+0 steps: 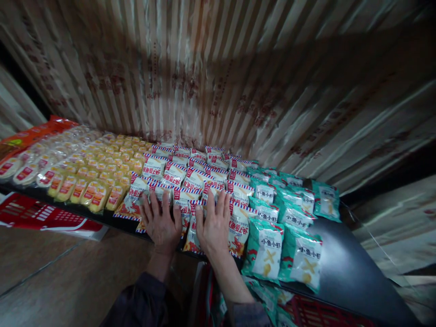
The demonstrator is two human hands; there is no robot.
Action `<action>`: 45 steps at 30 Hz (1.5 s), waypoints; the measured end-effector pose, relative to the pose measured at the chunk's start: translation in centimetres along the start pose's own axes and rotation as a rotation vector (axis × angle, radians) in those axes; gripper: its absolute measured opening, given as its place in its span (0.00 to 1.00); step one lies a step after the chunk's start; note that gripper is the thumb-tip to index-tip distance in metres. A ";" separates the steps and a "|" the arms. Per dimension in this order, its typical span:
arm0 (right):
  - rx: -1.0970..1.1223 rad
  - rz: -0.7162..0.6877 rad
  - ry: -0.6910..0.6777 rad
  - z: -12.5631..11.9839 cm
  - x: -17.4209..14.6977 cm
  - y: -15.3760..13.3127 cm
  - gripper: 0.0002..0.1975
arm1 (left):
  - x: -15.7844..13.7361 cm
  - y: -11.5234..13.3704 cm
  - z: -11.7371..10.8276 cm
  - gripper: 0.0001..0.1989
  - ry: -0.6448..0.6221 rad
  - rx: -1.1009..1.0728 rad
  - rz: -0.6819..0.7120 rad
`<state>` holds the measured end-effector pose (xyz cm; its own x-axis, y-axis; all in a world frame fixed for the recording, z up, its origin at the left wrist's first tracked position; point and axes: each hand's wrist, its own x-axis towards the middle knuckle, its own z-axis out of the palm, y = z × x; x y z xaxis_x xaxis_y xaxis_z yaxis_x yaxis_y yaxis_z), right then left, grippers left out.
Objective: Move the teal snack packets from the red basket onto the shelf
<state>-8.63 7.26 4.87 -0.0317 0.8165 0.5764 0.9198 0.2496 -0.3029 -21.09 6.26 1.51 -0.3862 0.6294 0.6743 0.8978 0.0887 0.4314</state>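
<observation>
White snack bags (194,179) with red-and-blue striped edges stand in several rows on a black shelf (350,263). My left hand (161,222) lies with spread fingers against the front bags of this group. Beside it, my right hand (214,220) rests flat on other front bags, its fingers stretched out. Neither hand grips anything. Teal snack bags (265,250) stand in rows just right of my right hand. To the left of the white bags are small yellow-wrapped packs (93,195), lined up in rows.
Round clear-wrapped packs (25,173) and an orange package (41,131) occupy the shelf's left end. Striped printed sheeting (190,68) hangs behind. Below are a red basket (37,211) at left and another red basket (316,313) near teal bags. Tiled floor (44,263) shows at lower left.
</observation>
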 end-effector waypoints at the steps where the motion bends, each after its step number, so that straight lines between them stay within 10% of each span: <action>1: -0.009 0.003 0.000 0.1 0.1 -0.1 0.27 | 0.0 0.0 0.0 0.25 -0.003 0.000 -0.003; 34: 0.109 -0.010 -0.042 0.7 0.4 0.5 0.24 | -3.1 3.8 -2.2 0.26 -0.063 -0.093 0.090; 45: 0.277 -0.094 0.150 -4.7 -1.9 4.2 0.24 | -6.0 7.0 -2.9 0.32 -0.106 -0.057 0.127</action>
<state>-2.81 4.30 6.10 -0.0348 0.7024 0.7110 0.7737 0.4692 -0.4256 -13.10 0.86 2.27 -0.2434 0.7106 0.6601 0.9234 -0.0385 0.3819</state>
